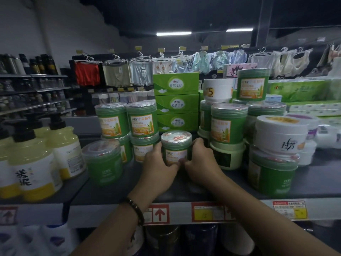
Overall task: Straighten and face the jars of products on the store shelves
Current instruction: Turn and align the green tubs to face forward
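Mid-shelf: a green jar (176, 147) is being held upright, its orange-and-white label being shown to the front. It is being gripped from both sides. The left hand (159, 163) is being kept curled round the jar's left flank, thumb laid across the lower front. The right hand (202, 159) is being kept curled round the right flank, its thumb being pressed near the base beside the other thumb. A dark bead bracelet (136, 209) is being worn on the left wrist.

The jar is being kept low over the dark shelf (114, 189); whether its base is touching cannot be told, as the hands are covering it.

Just left of it, more green jars (142, 121) are being displayed two high, labels forward. A lone green jar (103, 163) is being displayed further left, nearer the shelf edge, its orange label not being shown. Just right, a pale green tub (227, 156) is being used as a base for another green jar (228, 122). Behind, three green tissue boxes (176, 102) are being kept stacked. Yellow pump bottles (31, 163) are being displayed far left. Red price tags (158, 213) are being shown on the shelf's front edge
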A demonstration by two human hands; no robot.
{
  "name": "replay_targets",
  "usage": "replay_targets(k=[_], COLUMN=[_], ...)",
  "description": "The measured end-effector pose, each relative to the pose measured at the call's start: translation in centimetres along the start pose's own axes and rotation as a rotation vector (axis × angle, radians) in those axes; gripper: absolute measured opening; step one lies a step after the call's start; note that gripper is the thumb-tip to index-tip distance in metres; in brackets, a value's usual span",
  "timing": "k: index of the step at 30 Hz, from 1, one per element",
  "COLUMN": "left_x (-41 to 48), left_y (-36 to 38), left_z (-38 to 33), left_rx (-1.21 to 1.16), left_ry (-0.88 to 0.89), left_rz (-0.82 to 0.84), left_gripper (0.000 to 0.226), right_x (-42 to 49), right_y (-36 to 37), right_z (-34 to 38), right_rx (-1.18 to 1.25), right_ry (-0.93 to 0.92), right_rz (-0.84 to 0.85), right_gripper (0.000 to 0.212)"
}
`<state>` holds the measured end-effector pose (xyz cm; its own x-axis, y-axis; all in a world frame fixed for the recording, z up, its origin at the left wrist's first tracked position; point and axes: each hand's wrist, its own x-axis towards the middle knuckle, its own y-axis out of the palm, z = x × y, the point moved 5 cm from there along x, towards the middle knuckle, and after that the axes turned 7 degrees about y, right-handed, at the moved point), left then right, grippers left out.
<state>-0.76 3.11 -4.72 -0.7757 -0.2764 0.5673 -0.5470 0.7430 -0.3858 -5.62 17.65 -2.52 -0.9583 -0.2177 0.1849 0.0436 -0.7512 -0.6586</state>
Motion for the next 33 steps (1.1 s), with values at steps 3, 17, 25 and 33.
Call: replay_targets(k=[3, 17, 25, 33], left_x=[0.0, 0.4, 0.6, 0.6], left_y=[0.1, 0.4, 0.6, 0.6], left_z=[-0.2, 0.1, 0.1, 0.0], left_rx=[-0.003, -0.020, -0.031, -0.050], left_ry=[0.009, -0.024, -0.065, -0.097], left_rz=[0.008, 0.017, 0.026, 0.026], left_gripper=[0.068, 0.064, 0.069, 0.077], right_x=[0.4, 2.3, 2.7, 2.5], right_y=[0.0, 1.2, 1.4, 1.2], right_z=[0.2, 0.7, 0.9, 1.0], right_rx=[-0.031, -0.057, -0.078, -0.074], right_ry=[-0.010, 0.013, 0.003, -0.001], right_rz=[0.018, 0.022, 0.037, 0.049], right_gripper=[0.048, 0.049, 0.049, 0.050])
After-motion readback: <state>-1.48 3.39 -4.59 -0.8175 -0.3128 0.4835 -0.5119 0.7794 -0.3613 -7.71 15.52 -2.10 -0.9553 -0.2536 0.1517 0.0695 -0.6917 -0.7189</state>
